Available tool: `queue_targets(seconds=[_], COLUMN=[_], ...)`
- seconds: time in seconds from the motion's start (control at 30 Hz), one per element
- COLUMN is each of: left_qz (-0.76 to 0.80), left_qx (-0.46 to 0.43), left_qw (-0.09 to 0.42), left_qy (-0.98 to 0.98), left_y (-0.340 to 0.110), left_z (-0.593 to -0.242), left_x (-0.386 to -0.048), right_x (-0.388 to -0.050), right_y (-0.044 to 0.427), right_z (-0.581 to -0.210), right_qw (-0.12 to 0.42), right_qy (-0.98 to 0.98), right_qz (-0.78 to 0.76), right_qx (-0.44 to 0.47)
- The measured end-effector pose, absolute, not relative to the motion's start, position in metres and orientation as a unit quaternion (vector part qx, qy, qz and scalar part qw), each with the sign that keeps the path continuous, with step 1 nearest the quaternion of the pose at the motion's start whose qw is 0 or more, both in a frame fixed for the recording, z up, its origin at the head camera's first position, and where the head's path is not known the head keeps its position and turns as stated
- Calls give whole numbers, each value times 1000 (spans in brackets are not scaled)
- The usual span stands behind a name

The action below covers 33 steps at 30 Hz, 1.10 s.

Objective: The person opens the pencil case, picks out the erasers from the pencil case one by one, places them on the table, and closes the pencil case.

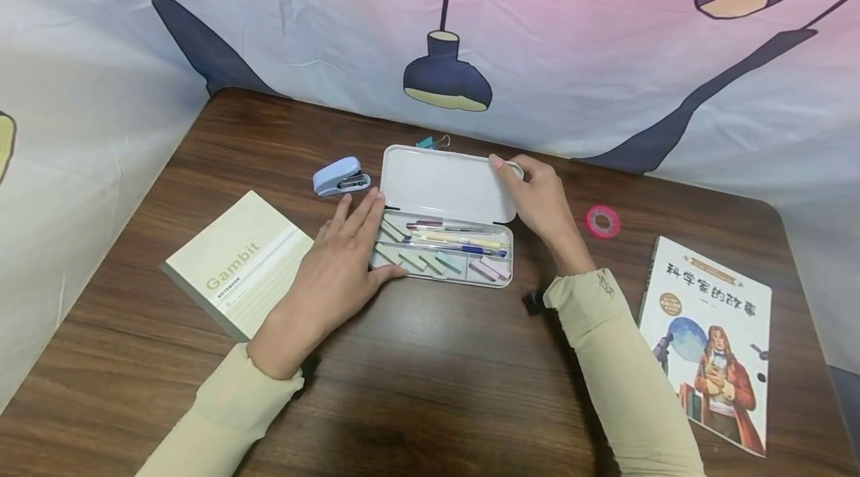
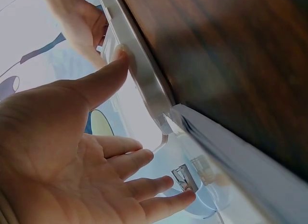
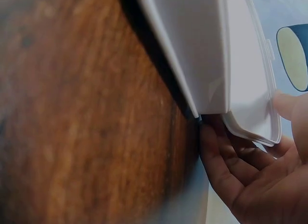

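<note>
A white pencil case lies open near the middle of the table, its lid [image 1: 443, 182] raised at the back. Inside the base [image 1: 457, 280] are several pens [image 1: 463, 239], some small green sticks [image 1: 413, 260] and pink ones [image 1: 490, 268]. My left hand [image 1: 336, 260] rests along the case's left end. Its fingers are straight, and the thumb [image 2: 108, 79] touches the front side. With thumb and curled fingers, my right hand [image 1: 543, 201] grips the lid's right back corner. The right wrist view shows the thumb at the lid's [image 3: 250, 79] edge and fingers behind it.
Left of the case are a light blue stapler [image 1: 341, 177] and a cream notebook [image 1: 235, 260]. Behind the lid sits a teal binder clip [image 1: 426, 142]. To the right are a pink tape roll [image 1: 593, 231] and a picture-cover book [image 1: 712, 343]. A printed cloth hangs behind the table.
</note>
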<state>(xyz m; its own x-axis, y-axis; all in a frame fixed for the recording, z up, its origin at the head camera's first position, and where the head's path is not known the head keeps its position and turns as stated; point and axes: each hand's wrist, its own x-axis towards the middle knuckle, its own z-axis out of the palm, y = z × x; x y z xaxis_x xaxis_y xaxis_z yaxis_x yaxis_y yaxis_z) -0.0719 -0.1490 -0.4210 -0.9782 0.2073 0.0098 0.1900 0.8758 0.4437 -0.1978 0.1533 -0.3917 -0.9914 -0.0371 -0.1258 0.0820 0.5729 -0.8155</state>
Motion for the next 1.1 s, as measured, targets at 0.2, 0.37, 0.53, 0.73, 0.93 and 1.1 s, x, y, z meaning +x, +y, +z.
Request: queue_targets(seconds=[0.2,0.37,0.53,0.73,0.93,1.1], left_qz=[221,214,207,210,218,210], left_qx=[106,107,102,107,111,109], left_qw=[27,43,69,63,52,76], left_qy=[969,970,971,970,968,969], left_y=[-147,-141,-136,-139,-144,-142], left_z=[-413,-393,-376,-390,-409,-396], left_x=[-70,-66,-64,-66,-70,-69], right_x=[-198,-195,-191,-182,-156,-125], right_y=[153,154,154,157,169,182], right_z=[-391,-388,-384,-375,-366,-361], right_qw=[64,61,60,51,17,-25], right_qy=[886,883,883,891,896,909], right_qz=[-460,-466,-466,-450,-444,-416], right_qx=[15,16,10,-7,-2,-24])
